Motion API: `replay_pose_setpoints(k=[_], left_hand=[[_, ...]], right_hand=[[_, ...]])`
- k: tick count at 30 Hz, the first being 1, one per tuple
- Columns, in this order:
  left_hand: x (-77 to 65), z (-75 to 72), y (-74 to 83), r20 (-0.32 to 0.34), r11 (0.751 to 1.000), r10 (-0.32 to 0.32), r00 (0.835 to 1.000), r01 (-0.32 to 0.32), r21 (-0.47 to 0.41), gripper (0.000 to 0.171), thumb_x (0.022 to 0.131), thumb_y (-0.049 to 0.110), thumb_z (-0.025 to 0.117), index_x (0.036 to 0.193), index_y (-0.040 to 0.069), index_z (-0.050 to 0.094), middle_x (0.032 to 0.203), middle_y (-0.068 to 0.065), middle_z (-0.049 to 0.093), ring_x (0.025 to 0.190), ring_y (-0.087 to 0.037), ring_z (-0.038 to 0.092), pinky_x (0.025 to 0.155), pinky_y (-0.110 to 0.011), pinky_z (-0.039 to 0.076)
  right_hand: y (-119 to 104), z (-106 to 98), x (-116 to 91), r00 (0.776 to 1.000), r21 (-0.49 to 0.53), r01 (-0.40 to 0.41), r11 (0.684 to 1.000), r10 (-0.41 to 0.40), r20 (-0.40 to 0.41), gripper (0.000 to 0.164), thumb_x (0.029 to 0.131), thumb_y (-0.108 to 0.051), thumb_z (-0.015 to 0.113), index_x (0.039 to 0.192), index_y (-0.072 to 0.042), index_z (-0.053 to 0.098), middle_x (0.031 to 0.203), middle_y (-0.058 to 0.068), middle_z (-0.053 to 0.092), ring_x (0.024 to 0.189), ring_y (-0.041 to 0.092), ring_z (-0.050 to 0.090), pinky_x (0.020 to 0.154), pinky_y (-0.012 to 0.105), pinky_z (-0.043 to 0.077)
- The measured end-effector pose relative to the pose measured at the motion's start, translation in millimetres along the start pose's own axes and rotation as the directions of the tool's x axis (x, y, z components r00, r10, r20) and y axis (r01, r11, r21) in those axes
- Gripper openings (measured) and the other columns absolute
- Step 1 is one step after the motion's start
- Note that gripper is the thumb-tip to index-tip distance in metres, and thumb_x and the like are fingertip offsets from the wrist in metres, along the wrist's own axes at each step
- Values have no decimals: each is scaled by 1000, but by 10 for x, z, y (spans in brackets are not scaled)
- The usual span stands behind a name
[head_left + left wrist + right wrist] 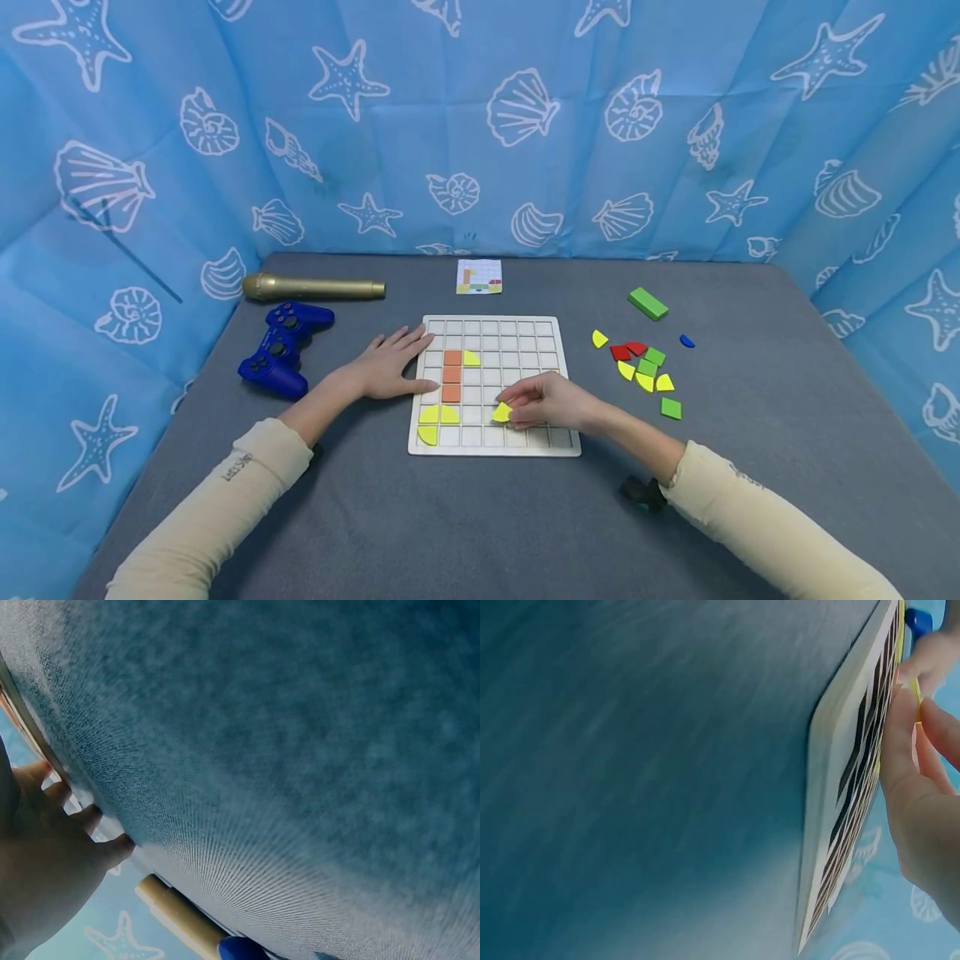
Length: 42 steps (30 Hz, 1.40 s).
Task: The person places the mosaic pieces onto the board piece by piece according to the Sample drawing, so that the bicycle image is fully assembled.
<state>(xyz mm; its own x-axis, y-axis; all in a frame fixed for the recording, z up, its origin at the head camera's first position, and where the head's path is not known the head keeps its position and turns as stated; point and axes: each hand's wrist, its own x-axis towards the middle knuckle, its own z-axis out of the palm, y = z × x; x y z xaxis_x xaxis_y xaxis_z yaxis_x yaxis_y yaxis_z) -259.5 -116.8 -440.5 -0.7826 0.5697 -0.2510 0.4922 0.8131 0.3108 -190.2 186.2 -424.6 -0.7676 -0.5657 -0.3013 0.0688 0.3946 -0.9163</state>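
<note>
A white grid board (517, 447) lies on the table. My left hand (388, 367) rests with spread fingers on its left edge; the left wrist view shows the same hand (56, 855) at the board's rim. Over the lower middle squares, my right hand (551, 402) pinches a yellow quarter-circle tile (502, 412) between thumb and fingers. Seen from the right wrist, that hand (922, 787) is close above the board. Orange square tiles (452, 375) stand in a column on the grid, with a yellow quarter-circle (471, 358) beside the top one. Several yellow quarter-circles (428, 435) sit at lower left.
Right of the board lie loose tiles: red ones (620, 352), green squares (671, 408), yellow quarter-circles (599, 338) and a blue piece (687, 341). A green block (648, 303) lies behind them. A pattern card (479, 277), gold microphone (315, 287) and blue game controller (283, 350) are also there.
</note>
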Motion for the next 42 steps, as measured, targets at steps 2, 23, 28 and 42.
replay_pose_setpoints(k=[2,23,28,42], left_hand=[[4,7,-10,1,1000,-3,1000,3,2,92,88,67,49,155,15,13,159,-9,6,143,-34,4,110,-57,5],[49,26,-36,26,999,-40,999,40,8,91,87,68,48,155,20,11,159,-3,4,144,-29,1,110,-56,3],[64,48,-65,19,999,-35,999,35,4,91,87,68,49,155,20,11,159,-3,4,144,-29,1,110,-56,3],[65,48,-57,25,999,-38,999,37,15,93,86,71,45,155,21,10,159,-3,3,144,-29,1,110,-56,3]], right_hand=[[-29,69,54,999,26,-14,1000,14,29,31,90,0,64,121,5,62,89,10,67,82,17,65,79,32,54],[-217,450,329,991,-23,-45,999,47,129,23,91,0,62,115,1,66,86,8,68,80,16,65,73,28,53],[-228,458,343,989,-14,-63,998,65,133,24,92,0,61,115,1,65,86,8,69,79,15,64,74,28,53],[-254,423,354,993,-25,-41,999,44,105,22,95,-5,59,113,3,66,90,8,69,78,16,64,73,30,54]])
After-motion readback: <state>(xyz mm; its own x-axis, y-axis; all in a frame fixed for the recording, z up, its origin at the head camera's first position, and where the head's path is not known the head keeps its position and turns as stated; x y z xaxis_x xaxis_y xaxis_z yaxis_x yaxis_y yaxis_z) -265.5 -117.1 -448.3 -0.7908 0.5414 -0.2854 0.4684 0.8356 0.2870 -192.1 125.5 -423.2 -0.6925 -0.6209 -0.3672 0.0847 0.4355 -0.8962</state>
